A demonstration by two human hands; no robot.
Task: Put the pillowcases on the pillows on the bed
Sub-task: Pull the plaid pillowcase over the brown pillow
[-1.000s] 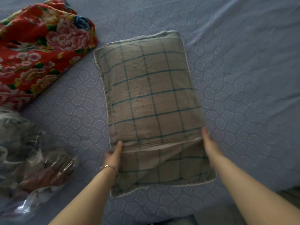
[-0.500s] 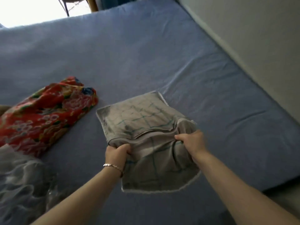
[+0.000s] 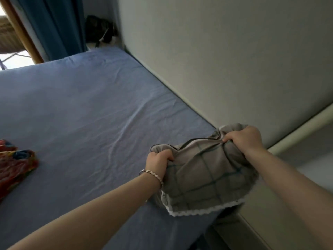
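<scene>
Since a second ago, the checked pillowcase (image 3: 207, 179) is being lifted off the middle of the bed (image 3: 75, 177) and swung rightward. It is now hanging over the bed's right edge, near the wall (image 3: 225, 60). Nearest, its white lace trim (image 3: 201, 212) is dangling. Above it, the left hand (image 3: 158, 159) and right hand (image 3: 246, 138) are each bunching a fistful of the top edge, fingers curled tight round the cloth. How much pillow is inside, I cannot tell. It is looking soft, light and floppy, so I judge the corners are offering the surest hold. Farther off, the blue sheet (image 3: 93, 109) is lying faintly wrinkled, with a red floral cloth (image 3: 16, 165) at its left.
</scene>
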